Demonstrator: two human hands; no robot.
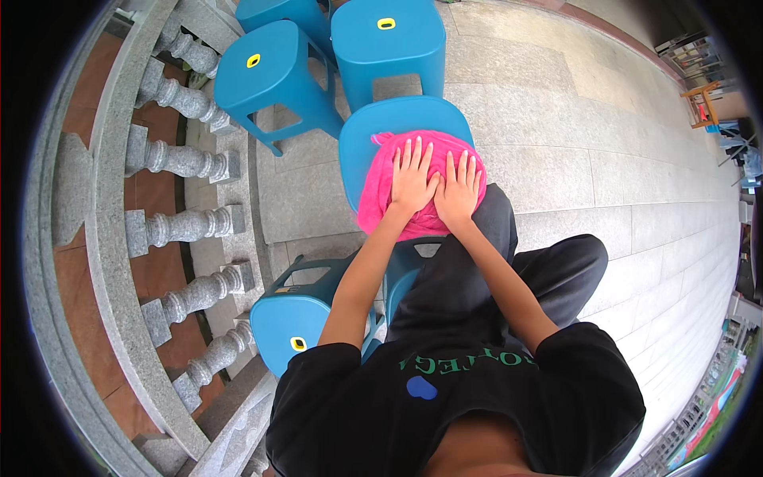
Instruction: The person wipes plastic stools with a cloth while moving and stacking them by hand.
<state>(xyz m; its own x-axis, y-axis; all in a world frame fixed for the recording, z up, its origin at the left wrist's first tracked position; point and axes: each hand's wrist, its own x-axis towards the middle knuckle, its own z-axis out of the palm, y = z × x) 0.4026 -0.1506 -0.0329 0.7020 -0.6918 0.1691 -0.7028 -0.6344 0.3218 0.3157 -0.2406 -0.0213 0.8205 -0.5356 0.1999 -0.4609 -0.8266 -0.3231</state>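
A bundle of bright pink cloth (pixel 381 185) rests on the seat of a blue plastic stool (pixel 357 143) in front of me. My left hand (pixel 411 182) lies palm down on the bundle, fingers spread and pointing away from me. Beside it, my right hand (pixel 459 191) presses flat on the right part of the cloth, its fingers slightly apart. The thumbs meet or nearly meet between the hands. Neither hand visibly grips the cloth. What may lie inside or under the bundle is hidden.
More blue plastic stools (pixel 388 36) stand beyond, and another stool (pixel 289 328) is at my left. A stone balustrade (pixel 191 161) curves along the left side. Pale paving (pixel 536 179) spreads to the right, with a wooden chair (pixel 703 104) far off. My legs in dark trousers (pixel 453 286) are close by.
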